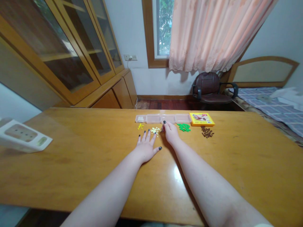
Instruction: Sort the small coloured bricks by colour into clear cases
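Note:
My left hand [146,148] lies on the wooden table with its fingers spread, the fingertips at the near edge of a pile of small pale-yellow pieces [155,130]. Just right of that pile, my right hand [169,130] has thumb and fingers pinched together; whatever is between them is too small to make out. Small yellow pieces [140,126] lie to the left, and green pieces [184,127] to the right of my right hand. Farther right is a heap of brown pieces [207,132]. Behind the piles stretches a row of clear plastic trays [153,118].
A yellow box [202,119] sits at the right end of the trays. On the table's left stands a white device [23,135]. Beyond the table [71,176] are a glass-doored cabinet [78,47], an office chair [209,88] and a bed [270,101].

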`<state>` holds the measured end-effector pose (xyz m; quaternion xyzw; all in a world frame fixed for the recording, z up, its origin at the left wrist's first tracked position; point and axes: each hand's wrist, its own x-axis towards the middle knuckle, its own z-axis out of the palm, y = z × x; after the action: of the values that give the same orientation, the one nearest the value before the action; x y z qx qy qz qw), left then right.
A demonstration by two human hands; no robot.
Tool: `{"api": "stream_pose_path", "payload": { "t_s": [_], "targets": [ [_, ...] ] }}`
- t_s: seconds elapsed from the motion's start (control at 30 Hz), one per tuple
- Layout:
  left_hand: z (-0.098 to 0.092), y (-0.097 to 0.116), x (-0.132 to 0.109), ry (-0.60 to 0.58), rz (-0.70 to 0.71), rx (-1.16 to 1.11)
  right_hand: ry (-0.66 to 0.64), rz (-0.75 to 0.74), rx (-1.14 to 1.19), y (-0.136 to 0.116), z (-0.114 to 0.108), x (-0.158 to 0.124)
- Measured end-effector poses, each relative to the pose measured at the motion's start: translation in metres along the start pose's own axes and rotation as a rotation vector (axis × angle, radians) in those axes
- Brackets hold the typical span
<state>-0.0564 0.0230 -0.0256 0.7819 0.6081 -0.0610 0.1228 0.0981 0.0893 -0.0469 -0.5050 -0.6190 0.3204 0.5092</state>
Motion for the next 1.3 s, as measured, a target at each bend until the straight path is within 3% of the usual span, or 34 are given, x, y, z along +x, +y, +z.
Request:
{"api": "stream_pose_path", "payload": {
  "t_s": [0.3,0.5,0.63,0.7,0.8,0.97,1.17,1.3],
  "targets": [
    [-0.004,-0.022,0.018,0.043,0.194,-0.041,-0.269,-0.008,0.186,0.001,0.009,-0.003],
    [-0.013,-0.007,0.001,0.082,0.093,0.004,-0.074,-0.020,0.187,0.004,0.006,0.000],
    [-0.012,0.005,-0.017,-0.006,0.141,0.053,-0.006,-0.022,0.182,0.003,0.003,0.001],
    [-0.009,0.006,-0.017,-0.042,0.187,0.049,0.018,-0.020,0.165,0.003,0.002,0.001],
    [-0.005,0.000,-0.004,0.004,0.199,0.025,0.015,-0.014,0.108,0.002,0.001,0.000],
    [-0.008,-0.015,0.014,0.062,0.230,-0.036,-0.091,-0.022,-0.062,-0.001,-0.003,0.000],
    [-0.023,-0.022,0.001,0.181,0.079,0.001,-0.388,-0.029,-0.141,-0.006,-0.002,-0.004],
    [-0.030,-0.027,0.000,0.161,0.156,-0.075,-0.463,-0.068,-0.154,-0.010,-0.001,-0.006]
  ]
}}
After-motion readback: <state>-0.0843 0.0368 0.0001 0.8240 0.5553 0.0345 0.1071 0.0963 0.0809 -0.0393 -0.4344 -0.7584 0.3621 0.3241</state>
